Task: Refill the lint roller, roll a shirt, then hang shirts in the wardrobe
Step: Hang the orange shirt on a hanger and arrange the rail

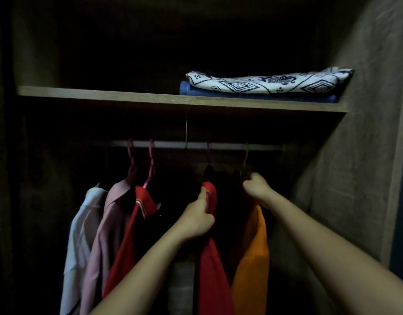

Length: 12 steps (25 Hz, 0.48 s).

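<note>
Both arms reach into the dark wardrobe (359,155), hands up among the hanging clothes. The left hand (199,218) grips the red shirt (210,269) high up near its shoulder, thumb pointing up along the cloth and fingers curled round the fold. That shirt hangs from a purple hanger (208,153) hooked over the rail (168,144), right of the rail's middle.

Just to the right, the right hand (257,187) is a closed fist at the very top of the orange shirt (253,253), fingers wrapped round it directly under the green hanger (246,155). It is too dark to tell how much cloth and how much hanger is in that grip. The green hook sits on the rail too.

On the left side three more garments hang close together: a white shirt (82,235) farthest left, a pink shirt (105,223) touching it, then a striped-collar shirt (127,246) in red. Two pink hangers (151,155) show above them.

Above the rail, the shelf (105,94) carries a patterned cloth (264,81) folded on top of a blue cloth (241,95), far right.
</note>
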Available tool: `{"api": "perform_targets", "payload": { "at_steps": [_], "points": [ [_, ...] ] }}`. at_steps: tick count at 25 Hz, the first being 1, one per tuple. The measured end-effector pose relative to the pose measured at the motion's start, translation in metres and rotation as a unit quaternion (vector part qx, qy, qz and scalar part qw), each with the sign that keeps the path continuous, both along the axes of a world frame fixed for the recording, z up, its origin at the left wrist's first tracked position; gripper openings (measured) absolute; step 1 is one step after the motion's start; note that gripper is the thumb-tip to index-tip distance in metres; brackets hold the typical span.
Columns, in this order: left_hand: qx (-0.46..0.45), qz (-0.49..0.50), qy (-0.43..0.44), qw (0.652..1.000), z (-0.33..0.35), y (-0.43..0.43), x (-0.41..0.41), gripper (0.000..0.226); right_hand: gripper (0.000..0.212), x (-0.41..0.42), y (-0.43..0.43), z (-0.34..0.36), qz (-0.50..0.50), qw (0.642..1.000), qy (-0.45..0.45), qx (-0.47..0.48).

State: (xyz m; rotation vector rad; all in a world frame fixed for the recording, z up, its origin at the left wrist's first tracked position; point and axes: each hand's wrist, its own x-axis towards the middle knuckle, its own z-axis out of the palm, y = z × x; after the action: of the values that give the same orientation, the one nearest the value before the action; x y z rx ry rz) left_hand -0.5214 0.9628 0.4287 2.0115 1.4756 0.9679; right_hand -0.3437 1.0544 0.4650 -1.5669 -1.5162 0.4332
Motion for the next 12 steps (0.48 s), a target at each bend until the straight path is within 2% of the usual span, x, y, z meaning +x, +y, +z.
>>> {"api": "perform_targets", "payload": {
  "at_steps": [2,3,4,5,6,7,9,10,12],
  "points": [
    [-0.005,0.005,0.016,1.000,0.001,0.000,-0.001,0.083,0.036,0.000,-0.002,-0.001,-0.008,0.999,-0.027,-0.016],
    [-0.004,0.003,0.030,1.000,0.002,-0.003,-0.001,0.082,0.035,0.000,-0.006,0.001,-0.019,0.997,-0.073,-0.028],
    [0.006,-0.003,0.049,0.999,0.003,-0.007,-0.003,0.079,0.034,-0.002,-0.014,0.005,-0.045,0.985,-0.162,-0.038],
    [0.031,-0.009,0.066,0.997,0.005,-0.010,-0.008,0.076,0.035,-0.005,-0.023,0.007,-0.081,0.958,-0.272,-0.022],
    [0.073,-0.005,0.072,0.995,0.009,-0.015,-0.016,0.074,0.040,-0.011,-0.032,0.005,-0.092,0.927,-0.362,0.042],
    [0.126,0.017,0.072,0.989,0.013,-0.018,-0.027,0.071,0.049,-0.019,-0.042,0.002,-0.066,0.907,-0.396,0.125],
    [0.215,0.103,0.076,0.968,0.020,-0.020,-0.055,0.068,0.069,-0.034,-0.062,-0.008,0.082,0.883,-0.401,0.230],
    [0.221,0.154,0.090,0.959,0.022,-0.018,-0.071,0.067,0.073,-0.039,-0.069,-0.012,0.158,0.852,-0.436,0.240],
    [0.152,0.236,0.114,0.953,0.018,-0.013,-0.099,0.063,0.071,-0.046,-0.078,-0.022,0.240,0.785,-0.519,0.238]
  ]
}}
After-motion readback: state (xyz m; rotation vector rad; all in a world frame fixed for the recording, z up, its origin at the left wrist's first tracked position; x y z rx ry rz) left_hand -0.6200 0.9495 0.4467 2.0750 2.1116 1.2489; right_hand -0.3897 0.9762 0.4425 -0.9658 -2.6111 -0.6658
